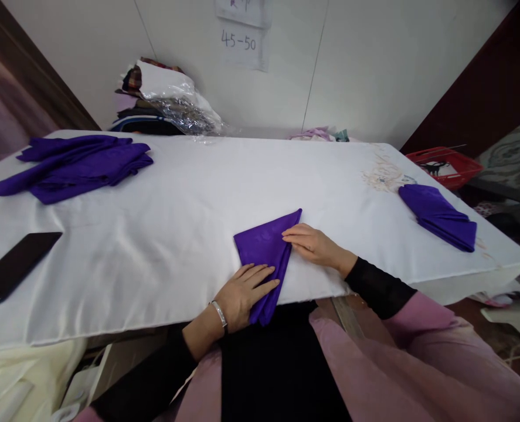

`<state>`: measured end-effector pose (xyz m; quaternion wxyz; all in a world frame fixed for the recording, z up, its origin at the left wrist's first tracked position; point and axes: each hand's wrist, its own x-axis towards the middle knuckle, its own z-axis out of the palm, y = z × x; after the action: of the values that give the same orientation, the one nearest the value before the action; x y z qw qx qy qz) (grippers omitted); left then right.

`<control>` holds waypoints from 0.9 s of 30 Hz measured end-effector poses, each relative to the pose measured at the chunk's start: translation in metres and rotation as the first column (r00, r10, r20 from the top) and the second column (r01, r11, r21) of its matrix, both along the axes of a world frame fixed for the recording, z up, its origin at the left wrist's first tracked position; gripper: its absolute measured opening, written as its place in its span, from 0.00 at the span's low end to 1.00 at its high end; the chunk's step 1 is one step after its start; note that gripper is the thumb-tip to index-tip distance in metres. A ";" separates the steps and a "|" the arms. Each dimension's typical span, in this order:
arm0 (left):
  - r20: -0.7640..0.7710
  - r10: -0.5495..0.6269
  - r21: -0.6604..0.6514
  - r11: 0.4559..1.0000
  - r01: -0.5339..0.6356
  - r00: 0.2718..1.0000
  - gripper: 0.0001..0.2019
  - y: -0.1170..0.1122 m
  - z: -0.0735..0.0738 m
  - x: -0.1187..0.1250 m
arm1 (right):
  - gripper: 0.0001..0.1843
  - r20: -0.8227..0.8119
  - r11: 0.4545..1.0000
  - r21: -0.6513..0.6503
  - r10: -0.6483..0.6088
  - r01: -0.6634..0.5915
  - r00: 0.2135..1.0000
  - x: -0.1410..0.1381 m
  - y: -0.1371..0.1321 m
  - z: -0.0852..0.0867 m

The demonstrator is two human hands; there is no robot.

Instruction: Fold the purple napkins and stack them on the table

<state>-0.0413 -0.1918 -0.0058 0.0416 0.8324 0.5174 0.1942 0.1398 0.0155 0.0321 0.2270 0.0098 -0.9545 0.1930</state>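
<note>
A folded purple cloth (266, 237) lies at the table's near edge, tapering toward me, its lower tip hanging over the edge. My left hand (244, 290) rests flat on its lower part with fingers stretched out. At the cloth's right edge my right hand (310, 243) has its fingers pressed together, pinching the folded edge near the upper corner. A pile of loose purple cloths (88, 164) lies at the far left of the table. Over on the right sits a stack of folded purple cloth (438, 217).
White satiny fabric covers the table (176, 223). A dark flat slab (16, 266) lies at the left. Fabrics under clear plastic (172, 97) are heaped behind the table by the wall. A red basket (447, 167) stands beyond the right end, near scattered pale threads (383, 176).
</note>
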 end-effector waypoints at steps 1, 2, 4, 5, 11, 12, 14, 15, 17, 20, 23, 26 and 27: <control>-0.002 -0.002 0.000 1.000 0.002 1.000 0.29 0.000 0.000 0.000 | 0.17 0.007 1.000 0.020 -0.005 0.005 1.000 -0.002 0.000 0.001; -0.006 -0.003 -0.001 1.000 0.003 1.000 0.29 0.000 0.001 0.000 | 0.16 0.022 0.999 0.054 0.004 -0.005 1.000 -0.004 0.000 0.001; -0.017 -0.004 -0.001 1.000 0.004 1.000 0.29 0.000 0.001 0.000 | 0.14 0.058 0.989 0.136 0.042 -0.050 0.997 -0.010 0.000 -0.002; -0.019 -0.002 -0.001 1.000 0.002 1.000 0.29 0.000 0.001 0.000 | 0.14 0.068 0.983 0.171 0.058 -0.069 0.996 -0.012 0.000 -0.004; -0.026 0.006 0.001 1.000 -0.006 1.000 0.29 -0.001 0.001 0.001 | 0.16 -0.013 0.974 0.225 0.032 -0.028 0.999 -0.016 0.000 -0.016; -0.030 0.001 0.002 1.000 -0.001 1.000 0.29 -0.001 0.001 0.001 | 0.15 -0.027 0.976 0.218 0.025 -0.018 0.999 -0.015 0.000 -0.016; -0.033 -0.009 0.008 1.000 0.009 0.999 0.29 -0.001 0.001 0.001 | 0.16 -0.033 0.978 0.210 0.023 -0.015 0.999 -0.010 0.000 -0.016; -0.033 -0.012 0.010 1.000 0.013 0.999 0.30 0.000 0.001 0.000 | 0.16 -0.027 0.977 0.212 0.028 -0.022 0.999 -0.008 0.000 -0.016; -0.033 -0.013 0.016 1.000 0.013 0.999 0.30 0.000 0.001 0.000 | 0.17 -0.005 0.974 0.225 0.042 -0.040 0.999 -0.004 0.002 -0.015; -0.037 -0.015 0.020 1.000 0.016 0.999 0.30 0.000 0.001 0.000 | 0.17 0.031 0.966 0.246 0.070 -0.076 0.997 0.000 0.003 -0.015; -0.041 -0.022 0.014 1.000 0.023 0.999 0.30 0.000 0.000 0.000 | 0.18 0.056 0.960 0.258 0.096 -0.107 0.994 0.001 0.003 -0.014; -0.043 -0.025 0.001 1.000 0.025 0.999 0.30 0.000 0.000 0.000 | 0.17 0.066 0.959 0.255 0.113 -0.126 0.991 0.002 0.002 -0.014; -0.043 -0.026 -0.003 1.000 0.026 0.999 0.31 0.000 -0.001 0.001 | 0.16 0.063 0.959 0.251 0.115 -0.128 0.991 0.002 0.001 -0.014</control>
<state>-0.0408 -0.1922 -0.0063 0.0340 0.8430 0.5075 0.1751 0.1416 0.0166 0.0180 0.1885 0.0929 -0.9742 0.0824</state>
